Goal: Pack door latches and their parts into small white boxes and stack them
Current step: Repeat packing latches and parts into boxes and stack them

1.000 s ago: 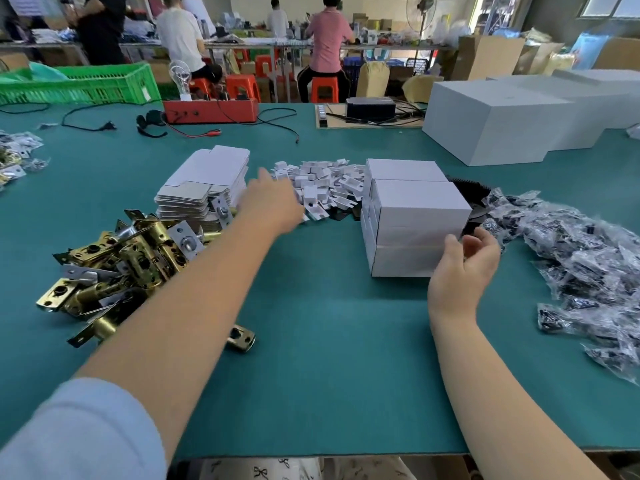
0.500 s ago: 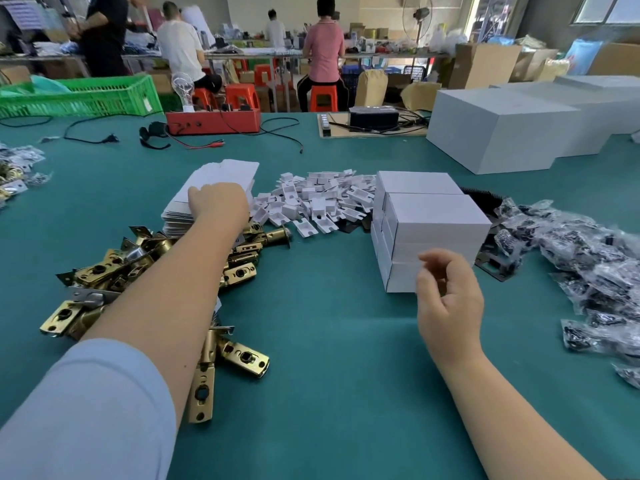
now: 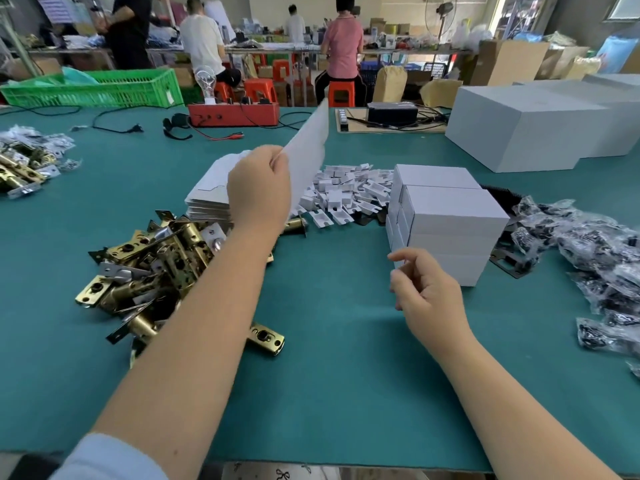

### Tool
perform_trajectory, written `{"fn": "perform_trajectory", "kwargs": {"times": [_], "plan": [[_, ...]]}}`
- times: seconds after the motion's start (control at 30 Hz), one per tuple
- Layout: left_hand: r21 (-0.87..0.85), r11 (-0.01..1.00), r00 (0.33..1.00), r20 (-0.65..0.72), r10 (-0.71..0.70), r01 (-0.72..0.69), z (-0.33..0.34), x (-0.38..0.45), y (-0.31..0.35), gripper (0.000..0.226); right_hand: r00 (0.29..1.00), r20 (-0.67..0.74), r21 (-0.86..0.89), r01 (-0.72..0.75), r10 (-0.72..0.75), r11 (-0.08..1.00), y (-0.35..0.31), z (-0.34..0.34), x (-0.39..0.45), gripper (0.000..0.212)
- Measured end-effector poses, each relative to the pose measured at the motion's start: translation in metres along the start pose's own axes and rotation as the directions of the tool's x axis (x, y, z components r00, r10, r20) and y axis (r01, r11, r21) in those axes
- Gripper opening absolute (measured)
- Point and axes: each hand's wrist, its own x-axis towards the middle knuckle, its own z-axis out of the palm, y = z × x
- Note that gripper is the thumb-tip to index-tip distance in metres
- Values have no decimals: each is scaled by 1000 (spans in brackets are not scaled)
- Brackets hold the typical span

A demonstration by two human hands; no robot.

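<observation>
Flat box blank (image 3: 308, 150) is being pinched by the left hand (image 3: 259, 188) at frame center, lifting off the blank stack (image 3: 207, 195). Right hand (image 3: 427, 292) is hovering loosely curled, holding nothing, before the stacked white boxes (image 3: 446, 220). Best bringing the blank toward the right hand for squaring open. Latch pile (image 3: 149, 265) is sitting lower left; blank's lower edge is hidden behind the hand.

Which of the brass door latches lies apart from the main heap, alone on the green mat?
The single latch nearest the table's front edge, just right of the left forearm; the others are piled together in the heap.
</observation>
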Motion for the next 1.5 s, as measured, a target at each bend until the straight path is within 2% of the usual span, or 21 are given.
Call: {"fn": "perform_trajectory", "kwargs": {"times": [0.07,0.1,0.17,0.23,0.3,0.37,0.47,0.57,0.63,0.67,0.77,0.93,0.97,1.0,1.1,1.27,1.33,1.4,1.5], "plan": [[-258,944,979,57,-195,203,-1,-17,2,18,996,75,-18,-49,50,999,-7,3,2,33],[-401,856,946,135,-295,324,-1,-26,3,18,992,99,-4,-76,76,997,-10,5,5,31],[-614,597,855,328,-402,516,-2,-41,1,28,984,122,34,-137,132,990,-14,7,11,32],[-687,405,795,478,-373,603,-3,-54,0,37,974,112,114,-208,196,971,-17,9,19,39],[-687,312,755,591,-285,656,-3,-66,-3,45,962,81,241,-271,259,932,-19,13,22,36],[-643,344,723,659,-208,685,-2,-76,-6,52,963,20,316,-262,270,912,-18,17,19,31],[-550,569,715,691,-101,612,1,-86,-6,60,972,-52,347,-198,229,917,-15,21,10,27],[-507,711,778,623,-88,487,1,-90,-4,49,986,-37,369,-136,160,920,-14,19,2,32],[-481,759,804,587,-93,439,1,-92,-4,40,993,3,357,-114,121,927,-14,19,-1,31],[-479,750,796,596,-104,456,2,-92,-3,42,994,29,338,-109,106,935,-13,20,-2,28],[-505,692,750,656,-80,516,1,-96,5,68,990,120,307,-109,76,945,-11,25,-3,24],[-496,667,716,693,-82,556,4,-103,9,114,982,190,225,-56,12,973,-14,28,-6,40],[-492,664,707,702,-80,563,4,-103,10,116,981,195,218,-45,2,975,-15,27,-7,42],[-499,656,703,708,-69,566,4,-104,11,109,980,201,213,-37,-7,976,-15,26,-7,43],[-541,608,717,694,-67,581,6,-104,11,70,973,230,219,-36,-16,975,-15,24,-7,44],[-544,623,742,664,-91,562,4,-104,9,67,972,234,189,-39,-6,981,-17,24,-6,43],[-563,628,754,654,-59,538,3,-103,11,59,974,226,195,-41,-4,980,-17,23,-7,44],[-530,645,709,705,-25,550,2,-106,16,56,971,239,194,-35,-12,980,-18,24,-8,50],[-423,619,569,821,-46,661,2,-115,19,68,956,290,145,-12,-31,989,-19,26,-9,64]]}}
